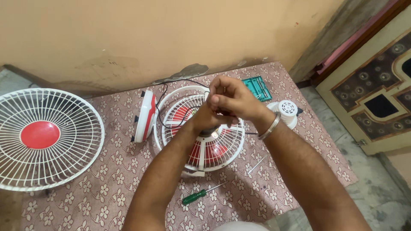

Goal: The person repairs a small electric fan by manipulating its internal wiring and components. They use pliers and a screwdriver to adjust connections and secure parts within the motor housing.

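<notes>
Both my hands meet above a white rear fan guard (222, 147) with red blades showing under it, lying flat on the patterned cloth. My right hand (233, 96), with a metal bangle at the wrist, covers my left hand (204, 117). Fingers of both are closed together over the fan's centre, pinching something small that I cannot make out. A black wire (165, 119) loops from the fan toward the wall.
A detached white front guard with a red hub (40, 137) lies at the left. A red and white fan base (146, 115) stands beside the fan. A green-handled screwdriver (199, 195), a thin metal rod (257, 164), a teal tool case (257, 87) and a white motor cover (286, 112) lie around.
</notes>
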